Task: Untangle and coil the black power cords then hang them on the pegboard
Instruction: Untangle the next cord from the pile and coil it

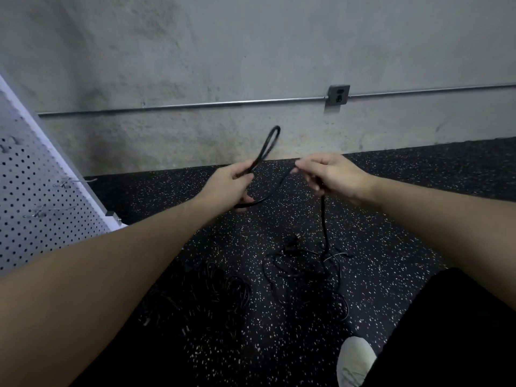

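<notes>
Your left hand [227, 185] grips a folded loop of cord [272, 195] while your right hand [331, 177] pinches its span.

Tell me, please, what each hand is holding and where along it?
Both grip one black power cord: left hand at the base of a folded loop, right hand farther along, before it drops to the floor.

Bare forearms, black trousers [452, 325], seemingly white shoe [356, 358].
</notes>
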`<control>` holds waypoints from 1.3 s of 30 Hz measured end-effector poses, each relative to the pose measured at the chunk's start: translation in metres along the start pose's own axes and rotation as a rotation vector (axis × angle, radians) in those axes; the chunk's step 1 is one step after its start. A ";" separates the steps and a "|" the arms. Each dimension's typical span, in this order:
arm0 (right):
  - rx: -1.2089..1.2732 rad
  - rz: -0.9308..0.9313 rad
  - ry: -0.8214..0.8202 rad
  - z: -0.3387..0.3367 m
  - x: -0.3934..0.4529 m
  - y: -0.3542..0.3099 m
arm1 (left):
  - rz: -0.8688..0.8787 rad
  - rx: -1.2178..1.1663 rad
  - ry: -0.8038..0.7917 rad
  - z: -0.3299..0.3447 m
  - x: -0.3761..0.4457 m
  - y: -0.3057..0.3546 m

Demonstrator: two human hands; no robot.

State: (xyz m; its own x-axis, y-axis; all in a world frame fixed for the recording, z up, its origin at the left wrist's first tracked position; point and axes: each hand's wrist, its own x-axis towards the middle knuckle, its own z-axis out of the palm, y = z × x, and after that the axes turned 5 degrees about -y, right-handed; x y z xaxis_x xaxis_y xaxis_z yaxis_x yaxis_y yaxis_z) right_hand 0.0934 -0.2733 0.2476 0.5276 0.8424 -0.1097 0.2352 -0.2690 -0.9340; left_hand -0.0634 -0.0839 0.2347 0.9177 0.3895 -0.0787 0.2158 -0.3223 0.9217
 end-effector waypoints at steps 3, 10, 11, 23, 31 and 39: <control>-0.044 -0.087 0.155 0.005 0.002 -0.006 | -0.013 -0.105 -0.129 0.011 -0.005 0.006; 0.200 -0.194 0.306 0.007 0.014 -0.011 | 0.032 -0.142 -0.346 0.016 -0.010 0.015; 0.268 -0.204 0.292 0.010 0.015 -0.012 | 0.032 -0.141 -0.362 0.015 -0.009 0.013; 0.520 -0.044 0.276 0.028 0.021 -0.031 | 0.185 0.158 -0.171 0.028 -0.010 0.020; 0.717 -0.010 0.237 0.035 0.024 -0.046 | 0.204 -0.100 -0.089 0.038 -0.011 0.023; 1.091 -0.099 0.205 0.018 0.021 -0.061 | 0.177 -0.465 -0.223 0.061 -0.015 0.044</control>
State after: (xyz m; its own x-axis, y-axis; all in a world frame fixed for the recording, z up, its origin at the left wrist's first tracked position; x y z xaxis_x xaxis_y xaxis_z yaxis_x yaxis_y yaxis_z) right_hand 0.0754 -0.2302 0.2962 0.6943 0.7176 -0.0544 -0.5071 0.4342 -0.7445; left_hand -0.0476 -0.1560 0.2531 0.9859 0.1557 0.0608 -0.0724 0.0694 0.9950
